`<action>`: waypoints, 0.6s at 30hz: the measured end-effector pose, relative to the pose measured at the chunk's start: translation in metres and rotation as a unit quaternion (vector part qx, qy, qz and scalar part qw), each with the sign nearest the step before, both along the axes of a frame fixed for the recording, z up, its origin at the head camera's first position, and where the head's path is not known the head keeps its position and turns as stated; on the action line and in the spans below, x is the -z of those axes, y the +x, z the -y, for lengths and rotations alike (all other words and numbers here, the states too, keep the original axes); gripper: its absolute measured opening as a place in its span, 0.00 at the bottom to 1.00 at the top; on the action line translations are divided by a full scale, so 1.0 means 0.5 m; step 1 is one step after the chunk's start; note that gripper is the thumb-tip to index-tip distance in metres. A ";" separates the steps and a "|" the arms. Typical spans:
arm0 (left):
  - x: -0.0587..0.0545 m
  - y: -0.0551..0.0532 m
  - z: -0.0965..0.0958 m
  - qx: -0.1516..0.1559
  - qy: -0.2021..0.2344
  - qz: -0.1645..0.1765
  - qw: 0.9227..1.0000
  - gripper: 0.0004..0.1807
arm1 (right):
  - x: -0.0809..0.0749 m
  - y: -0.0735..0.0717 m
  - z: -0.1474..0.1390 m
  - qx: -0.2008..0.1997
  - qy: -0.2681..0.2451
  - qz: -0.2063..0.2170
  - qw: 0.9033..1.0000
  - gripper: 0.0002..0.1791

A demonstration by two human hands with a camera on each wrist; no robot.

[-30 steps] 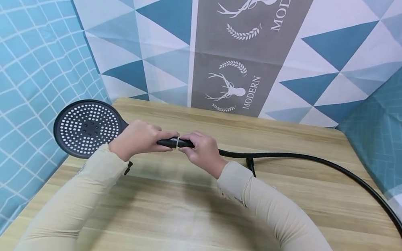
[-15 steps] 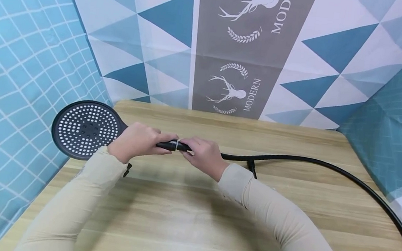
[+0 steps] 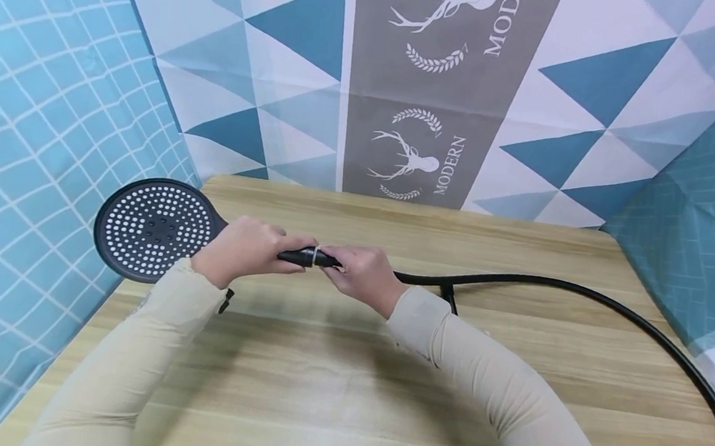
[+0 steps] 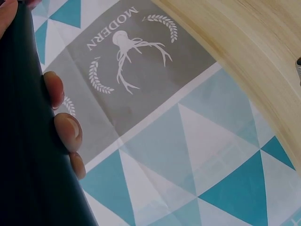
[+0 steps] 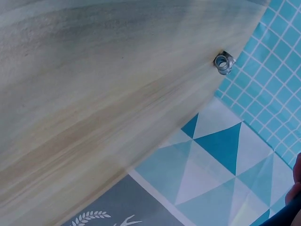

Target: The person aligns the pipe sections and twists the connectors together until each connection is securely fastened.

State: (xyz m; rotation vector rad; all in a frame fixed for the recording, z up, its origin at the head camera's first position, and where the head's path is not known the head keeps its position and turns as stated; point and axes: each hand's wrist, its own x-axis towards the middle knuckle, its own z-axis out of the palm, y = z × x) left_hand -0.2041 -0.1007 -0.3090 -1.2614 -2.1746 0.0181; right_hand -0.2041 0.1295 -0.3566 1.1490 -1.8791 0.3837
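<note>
A black shower head (image 3: 158,230) with a round, pale-dotted face is held above the table at the left. My left hand (image 3: 245,247) grips its handle, and in the left wrist view its fingertips curl round the dark handle (image 4: 37,122). My right hand (image 3: 365,275) pinches the end of a black shower hose (image 3: 539,281), with thumb and fingers close behind the joint. Handle and hose end line up there, a thin light ring (image 3: 315,255) showing between them. Some right-hand fingers (image 5: 297,172) show at the edge of the right wrist view.
On the wooden table (image 3: 314,405), the hose curves away to the right edge. A small black piece (image 3: 449,296) lies under it, and another dark piece (image 3: 226,301) shows by my left wrist. A shiny metal fitting (image 5: 223,62) sits near the table edge. Patterned sheets (image 3: 293,80) stand behind.
My right hand has turned slightly around the hose end, its knuckles and thumb sitting differently than a second ago. The left hand and shower head have stayed nearly in place.
</note>
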 end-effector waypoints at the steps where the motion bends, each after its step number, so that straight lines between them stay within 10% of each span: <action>1: 0.000 0.000 0.000 0.000 0.000 -0.004 1.000 0.19 | -0.001 0.000 0.000 -0.001 0.000 0.009 1.000 0.15; 18: 0.000 0.000 0.002 0.002 -0.007 -0.014 1.000 0.19 | -0.014 0.012 0.006 0.008 0.017 0.110 0.994 0.14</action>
